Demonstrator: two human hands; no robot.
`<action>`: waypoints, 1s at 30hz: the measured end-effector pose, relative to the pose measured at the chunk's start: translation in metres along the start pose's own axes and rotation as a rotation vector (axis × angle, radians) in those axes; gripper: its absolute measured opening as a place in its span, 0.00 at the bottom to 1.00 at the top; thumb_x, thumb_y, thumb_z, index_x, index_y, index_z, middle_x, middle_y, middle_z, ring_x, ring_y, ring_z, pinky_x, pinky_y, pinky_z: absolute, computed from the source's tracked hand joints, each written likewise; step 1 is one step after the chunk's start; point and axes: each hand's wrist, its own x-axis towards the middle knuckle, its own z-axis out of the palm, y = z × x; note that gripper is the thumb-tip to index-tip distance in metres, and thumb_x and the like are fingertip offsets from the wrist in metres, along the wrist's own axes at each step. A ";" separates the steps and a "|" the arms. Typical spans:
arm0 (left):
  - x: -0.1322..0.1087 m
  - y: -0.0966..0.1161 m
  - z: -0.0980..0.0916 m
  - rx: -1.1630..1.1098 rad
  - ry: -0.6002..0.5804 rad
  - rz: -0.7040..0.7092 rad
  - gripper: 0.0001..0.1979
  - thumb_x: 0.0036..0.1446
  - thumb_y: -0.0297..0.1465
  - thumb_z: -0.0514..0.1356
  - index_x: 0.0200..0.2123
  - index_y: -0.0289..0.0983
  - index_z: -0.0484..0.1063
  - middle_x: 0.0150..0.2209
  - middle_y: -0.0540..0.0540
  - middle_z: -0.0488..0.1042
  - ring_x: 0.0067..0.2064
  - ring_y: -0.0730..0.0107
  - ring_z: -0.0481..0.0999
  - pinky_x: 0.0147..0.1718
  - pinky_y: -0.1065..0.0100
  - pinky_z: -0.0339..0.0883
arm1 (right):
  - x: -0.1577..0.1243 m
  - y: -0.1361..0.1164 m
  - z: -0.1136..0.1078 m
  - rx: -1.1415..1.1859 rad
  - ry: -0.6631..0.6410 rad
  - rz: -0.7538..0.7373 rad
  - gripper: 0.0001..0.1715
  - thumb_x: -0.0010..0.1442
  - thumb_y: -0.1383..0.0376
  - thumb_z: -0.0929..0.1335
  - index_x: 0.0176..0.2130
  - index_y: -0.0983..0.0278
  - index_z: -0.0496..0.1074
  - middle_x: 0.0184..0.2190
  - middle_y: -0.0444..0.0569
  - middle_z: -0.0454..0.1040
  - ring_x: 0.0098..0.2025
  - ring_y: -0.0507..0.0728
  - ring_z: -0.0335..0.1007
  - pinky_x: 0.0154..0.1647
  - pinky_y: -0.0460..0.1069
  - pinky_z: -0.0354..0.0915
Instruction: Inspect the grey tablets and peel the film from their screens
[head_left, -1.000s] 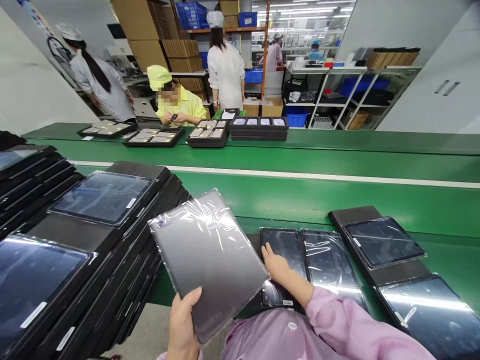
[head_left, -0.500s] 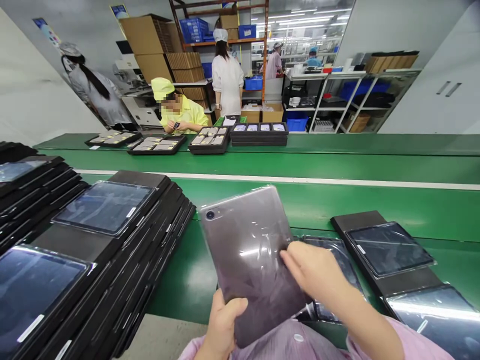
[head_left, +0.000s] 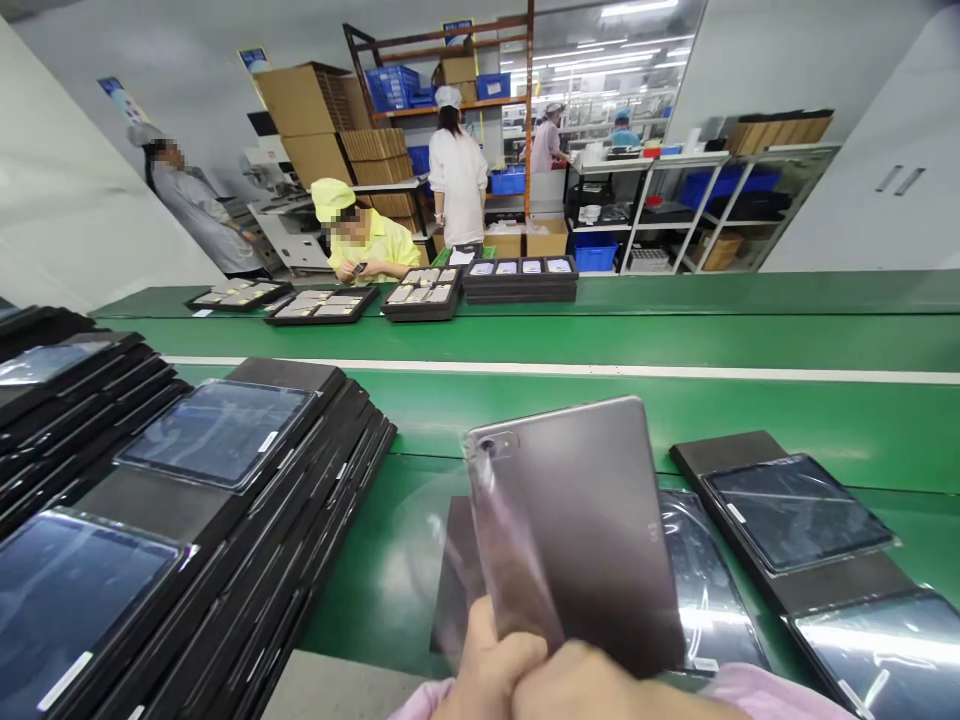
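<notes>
The grey tablet (head_left: pixel 600 530) tilts up beyond the left hand (head_left: pixel 491 665), fingers clamped at its lower left; the blurred right hand's (head_left: pixel 577 685) grip I cannot tell

Factory floor, electronics line: a long green bench (head_left: pixel 750 340) is stretching across the room. A tablet (head_left: pixel 592 520) is being handled over the bench; black tray stacks (head_left: pixel 322 490) carrying film-covered screens (head_left: pixel 221 425) are crowding its left end, and trays of small items (head_left: pixel 424 290) are lining its far edge. Beyond the bench, a yellow-capped worker (head_left: pixel 382 240) is handling something small, a white-coated worker (head_left: pixel 459 175) is standing, cartons (head_left: pixel 296 105) are piling up, and a window (head_left: pixel 585 60) is showing another lit workroom.
</notes>
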 end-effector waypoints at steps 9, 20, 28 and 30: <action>0.011 -0.006 0.026 0.572 -0.031 0.672 0.22 0.54 0.31 0.54 0.52 0.33 0.68 0.50 0.36 0.73 0.52 0.54 0.71 0.52 0.55 0.63 | 0.000 0.022 -0.011 -0.059 0.467 0.469 0.50 0.46 0.60 0.73 0.62 0.66 0.52 0.59 0.59 0.60 0.59 0.66 0.58 0.57 0.60 0.60; 0.090 -0.005 -0.030 0.447 0.278 0.146 0.33 0.43 0.46 0.61 0.49 0.28 0.69 0.50 0.30 0.72 0.53 0.46 0.69 0.51 0.54 0.63 | -0.010 0.093 -0.008 0.645 0.654 0.618 0.27 0.49 0.58 0.70 0.50 0.59 0.68 0.48 0.50 0.74 0.47 0.61 0.71 0.47 0.55 0.67; 0.116 -0.014 -0.099 0.494 0.469 0.082 0.19 0.39 0.43 0.59 0.31 0.34 0.73 0.31 0.41 0.78 0.38 0.52 0.75 0.36 0.61 0.67 | -0.047 0.152 -0.037 -0.474 0.115 1.273 0.22 0.56 0.66 0.66 0.49 0.74 0.67 0.43 0.66 0.72 0.48 0.70 0.69 0.49 0.63 0.61; 0.124 -0.019 -0.109 0.520 0.516 0.052 0.16 0.40 0.39 0.59 0.29 0.34 0.73 0.31 0.40 0.78 0.39 0.51 0.75 0.37 0.61 0.67 | -0.054 0.160 -0.037 -0.630 0.089 1.346 0.29 0.56 0.63 0.67 0.54 0.76 0.63 0.50 0.73 0.65 0.50 0.74 0.67 0.49 0.64 0.60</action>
